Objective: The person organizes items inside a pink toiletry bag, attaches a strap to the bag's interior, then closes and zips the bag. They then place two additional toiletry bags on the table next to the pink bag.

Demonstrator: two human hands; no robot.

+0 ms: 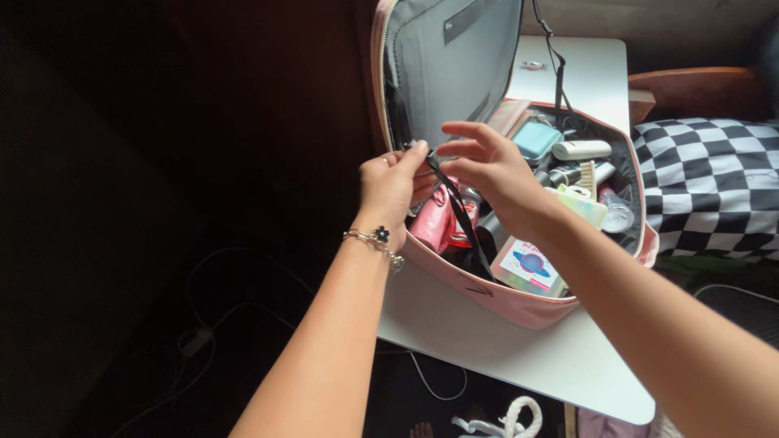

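The left hand (393, 185) pinches a black strap (458, 212) of the open pink cosmetic case (519, 307); the right hand (495, 170) hovers beside it, fingers spread, empty. Beneath both, a white table (519, 357); a checkered cushion (714, 186) lies beyond the right hand, cables (203, 324) on dark floor below the left.

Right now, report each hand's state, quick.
Left hand: closed, pinching the black strap.
Right hand: open, fingers spread over the pink bag, holding nothing.

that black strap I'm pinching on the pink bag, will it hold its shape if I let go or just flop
The black strap probably flops: it is thin, flat webbing, taut only between the left hand and the pink bag rim. It looks light and would likely fall among the items inside.
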